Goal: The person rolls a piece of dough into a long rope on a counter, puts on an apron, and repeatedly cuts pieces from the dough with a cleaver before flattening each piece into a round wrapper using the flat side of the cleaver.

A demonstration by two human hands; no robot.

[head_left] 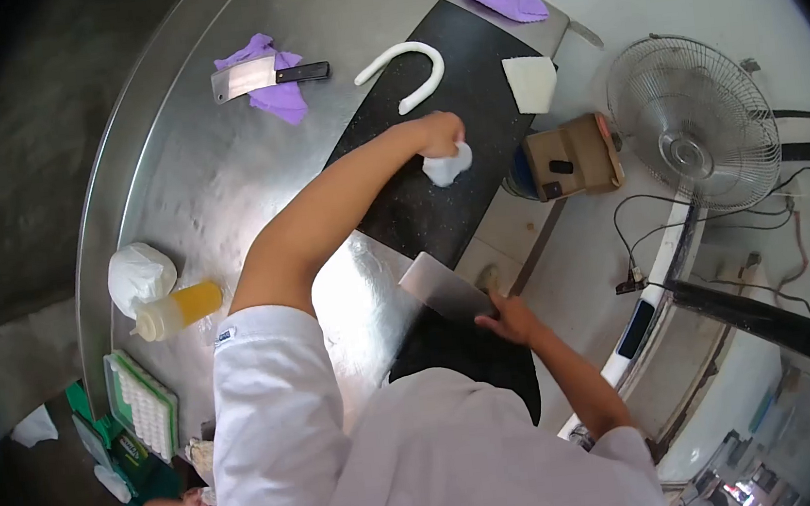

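Note:
My left hand [441,135] is stretched over the black board [399,195], its fingers closed on a soft white piece [447,165]; I cannot tell whether it is cloth or dough. Beyond it on the board lies a long white dough roll [433,60], bent into a hook. At the near end of the board, my right hand [512,321] grips a broad rectangular metal blade like a cleaver [447,286]. Its handle is hidden by the hand. Light specks, like flour, dot the board.
Another cleaver [247,79] rests on a purple cloth [281,101] on the steel table [193,176]. An oil bottle [181,310] and a white bag [141,276] stand left. A fan [683,148] and cardboard box [571,154] are right. Another person's hand [193,503] shows lower left.

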